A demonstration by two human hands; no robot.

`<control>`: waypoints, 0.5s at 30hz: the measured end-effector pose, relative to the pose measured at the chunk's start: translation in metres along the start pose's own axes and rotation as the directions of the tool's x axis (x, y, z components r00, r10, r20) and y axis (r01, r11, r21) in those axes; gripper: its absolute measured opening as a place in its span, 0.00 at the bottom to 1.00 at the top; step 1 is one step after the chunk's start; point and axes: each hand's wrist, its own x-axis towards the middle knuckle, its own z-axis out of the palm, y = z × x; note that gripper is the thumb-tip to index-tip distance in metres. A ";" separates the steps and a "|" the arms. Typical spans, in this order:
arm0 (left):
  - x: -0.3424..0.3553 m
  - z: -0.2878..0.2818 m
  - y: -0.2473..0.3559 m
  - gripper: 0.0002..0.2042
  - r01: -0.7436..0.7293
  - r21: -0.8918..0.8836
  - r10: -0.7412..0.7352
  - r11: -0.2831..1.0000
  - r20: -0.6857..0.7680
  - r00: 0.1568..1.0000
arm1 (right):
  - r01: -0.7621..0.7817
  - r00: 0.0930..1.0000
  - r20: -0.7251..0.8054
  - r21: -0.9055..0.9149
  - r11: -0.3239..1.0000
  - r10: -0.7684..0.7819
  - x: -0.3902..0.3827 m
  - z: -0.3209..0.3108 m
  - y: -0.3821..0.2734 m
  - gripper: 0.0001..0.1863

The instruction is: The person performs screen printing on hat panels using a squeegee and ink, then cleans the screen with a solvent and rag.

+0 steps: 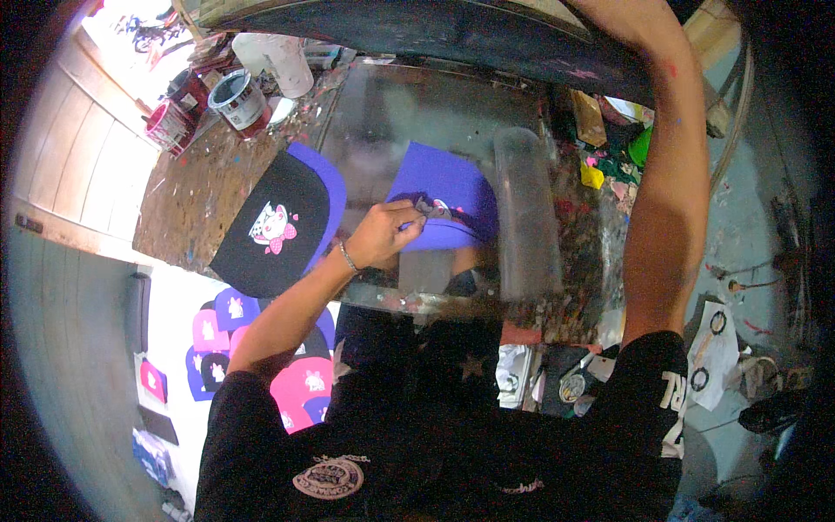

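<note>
A purple cap-shaped fabric panel (457,178) with a small printed figure lies on the shiny worktop (370,104). Over its lower left part, my left hand (383,237) is closed in a pinch; what the fingertips hold, if anything, is hidden. A bracelet circles that wrist. To the left rests a black panel (252,230) with a purple border and a pink-and-white cartoon print. My right forearm (665,174) reaches up past a raised dark frame (417,39), and the right hand is cut off beyond the top edge.
Paint cans (239,100) and a white container (291,70) stand at the back left. Several printed panels (300,383) in pink, purple and black lie below the table's left side. Colourful scraps (622,174) clutter the right side. A wooden door (78,148) borders the far left.
</note>
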 end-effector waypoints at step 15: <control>-0.081 -0.071 0.120 0.06 0.339 0.453 -0.355 0.824 -0.054 0.933 | -0.024 0.984 0.174 0.355 0.935 -0.040 0.038 0.020 0.104 0.26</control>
